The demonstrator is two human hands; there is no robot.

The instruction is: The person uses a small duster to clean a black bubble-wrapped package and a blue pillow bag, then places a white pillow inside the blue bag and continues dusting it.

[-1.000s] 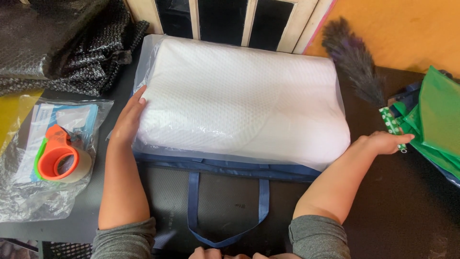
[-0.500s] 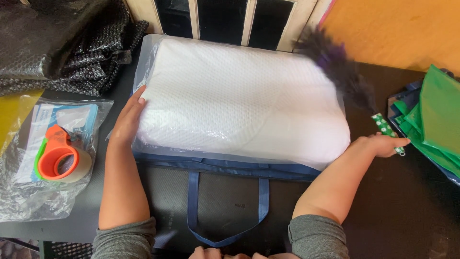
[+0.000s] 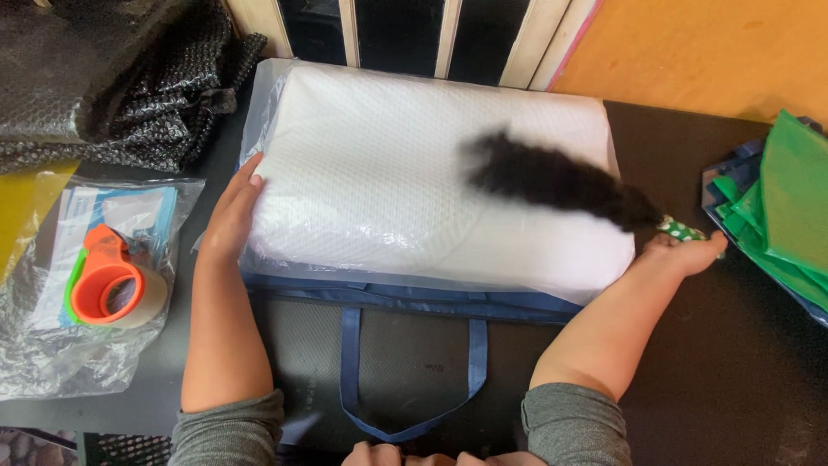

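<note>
Currently a white pillow in a clear plastic wrap (image 3: 431, 181) lies across the open dark-blue zip bag (image 3: 405, 302) at the middle of the dark tabletop (image 3: 742, 362), not yet inside it; the bag's blue handle loop (image 3: 410, 380) hangs toward the near edge. Left hand (image 3: 231, 216) lies flat against the pillow's left end, fingers spread, steadying rather than gripping. Right hand (image 3: 686, 250) sits at the pillow's right near corner, its grip pressed around the green-and-white patterned handle of a duster; the black feather duster (image 3: 556, 181) head lies blurred over the pillow's top, right of centre. Judging by this: pillow is wrapped and placed on the bag, surface is being dusted; bagging and zipping look undone. Left of the pillow, an orange tape dispenser (image 3: 112, 285) rests on a clear plastic packet (image 3: 86, 311), well apart from the left hand. Far left holds a heap of black bubble wrap (image 3: 121, 78). At the right edge sit folded green bags (image 3: 785, 216), just beside the right hand.
</note>
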